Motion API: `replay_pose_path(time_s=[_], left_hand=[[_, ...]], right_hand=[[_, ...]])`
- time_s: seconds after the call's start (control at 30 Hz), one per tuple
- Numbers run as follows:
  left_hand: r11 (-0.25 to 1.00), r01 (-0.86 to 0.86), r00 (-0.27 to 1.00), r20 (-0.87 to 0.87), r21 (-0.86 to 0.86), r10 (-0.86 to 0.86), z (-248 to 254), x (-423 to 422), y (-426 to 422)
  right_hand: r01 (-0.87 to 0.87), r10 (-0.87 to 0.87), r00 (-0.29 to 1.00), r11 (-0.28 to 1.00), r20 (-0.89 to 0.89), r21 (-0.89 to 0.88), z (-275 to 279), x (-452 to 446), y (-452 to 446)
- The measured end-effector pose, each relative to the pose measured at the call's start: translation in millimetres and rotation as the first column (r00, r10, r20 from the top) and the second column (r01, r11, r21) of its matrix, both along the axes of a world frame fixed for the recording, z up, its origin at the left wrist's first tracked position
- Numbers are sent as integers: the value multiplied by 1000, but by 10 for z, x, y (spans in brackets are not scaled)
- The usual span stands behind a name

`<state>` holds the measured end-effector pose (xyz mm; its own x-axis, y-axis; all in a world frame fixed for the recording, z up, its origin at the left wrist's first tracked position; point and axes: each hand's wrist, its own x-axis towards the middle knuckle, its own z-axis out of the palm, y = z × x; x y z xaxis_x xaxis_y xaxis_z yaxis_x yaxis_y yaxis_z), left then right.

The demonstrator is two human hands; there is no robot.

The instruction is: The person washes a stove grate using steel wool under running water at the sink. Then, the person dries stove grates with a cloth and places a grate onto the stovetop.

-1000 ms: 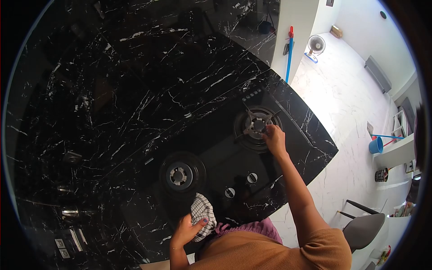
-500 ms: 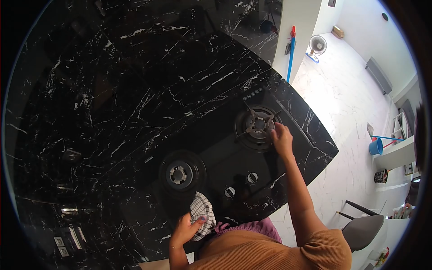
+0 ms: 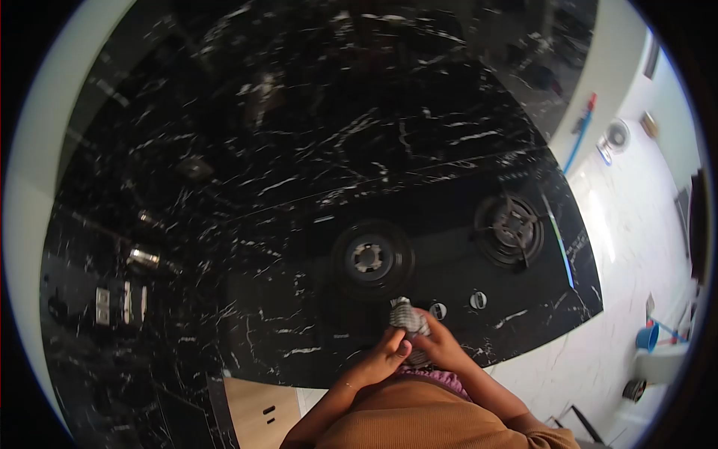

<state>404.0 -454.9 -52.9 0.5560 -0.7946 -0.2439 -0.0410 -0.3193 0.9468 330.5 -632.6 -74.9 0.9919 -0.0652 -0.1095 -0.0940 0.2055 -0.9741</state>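
Both hands meet on a checkered cloth (image 3: 404, 317) in front of the left burner. My left hand (image 3: 381, 361) grips its lower left side, while my right hand (image 3: 437, 343) holds it from the right. The cloth is bunched up over the front of the black glass hob (image 3: 441, 224). The left burner (image 3: 368, 257) has no pan support on it; a metal pan support stands over the right burner (image 3: 511, 227). Two round knobs, one (image 3: 438, 311) right beside my right hand and another (image 3: 478, 300), are on the hob's front part.
Black marbled counter (image 3: 262, 314) surrounds the hob, with a marbled wall behind. Sockets (image 3: 102, 305) are at the left and a wooden cabinet front (image 3: 258, 411) is below. A fan (image 3: 617, 135) and a blue bucket (image 3: 647, 337) stand at the right.
My right hand has left the right burner and come to the cloth beside my left hand. The camera view has turned to the left, and the image is slightly blurred.
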Motion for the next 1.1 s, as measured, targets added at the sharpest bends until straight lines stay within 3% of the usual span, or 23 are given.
replay_pose_path(time_s=[0.07,0.1,0.13,0.17,0.2,0.27,0.4,0.5,0.57,0.6,0.67,0.73,0.77,0.83,0.9,0.93,0.97,1.03,1.1], left_hand=[[953,-261,875,-455,-153,167,144,-64,183],[959,-275,919,-312,-68,241,159,-57,328],[955,-298,941,-163,18,296,167,-36,522],[938,-332,942,-11,98,334,159,-18,704],[908,-384,922,128,169,366,123,-17,880],[873,-460,887,126,162,445,42,-49,1232],[825,-557,823,-74,92,564,-161,-213,1814],[808,-580,790,-167,105,590,-271,-300,2191],[808,-565,793,-161,169,588,-312,-294,2447],[804,-579,783,-184,135,594,-295,-269,2595],[802,-580,785,-164,145,597,-331,-213,2987],[779,-614,769,-124,126,627,-339,-87,3483],[751,-652,744,-103,103,661,-356,-41,3764],[678,-732,673,-85,72,735,-369,-88,4332],[551,-826,551,-31,121,834,-343,-20,4784],[488,-860,486,-50,148,872,-345,48,4964],[430,-886,424,-69,174,903,-364,144,5132],[362,-929,369,111,76,923,-732,526,5533],[301,-954,291,271,5,918,-1085,725,5818]], right_hand=[[111,-111,994,993,3,32,214,120,56],[107,-107,994,973,13,-205,315,189,55],[113,-96,994,864,60,-492,415,296,113],[126,-68,992,669,108,-733,476,375,183],[112,-13,992,515,124,-850,324,426,281],[117,95,987,155,133,-981,-276,568,542],[-24,387,922,105,19,-994,-649,648,1093],[-18,688,719,159,98,-987,-823,1037,1555],[88,593,791,138,153,-986,-781,1725,1743],[171,486,842,176,236,-969,-849,2137,1777],[285,260,915,123,308,-951,-891,2869,1864],[354,15,934,85,356,-931,-1089,3384,1888],[308,-16,951,21,308,-951,-1152,3466,1931],[214,74,976,-109,207,-971,-1164,3268,2138],[233,142,965,-92,219,-968,-1115,2735,2571],[201,194,962,-17,194,-979,-1105,2409,2846],[201,219,957,-24,191,-979,-1154,2109,3132],[4,279,960,104,33,-995,-992,1666,3553],[80,328,930,263,167,-962,-693,1565,3739]])
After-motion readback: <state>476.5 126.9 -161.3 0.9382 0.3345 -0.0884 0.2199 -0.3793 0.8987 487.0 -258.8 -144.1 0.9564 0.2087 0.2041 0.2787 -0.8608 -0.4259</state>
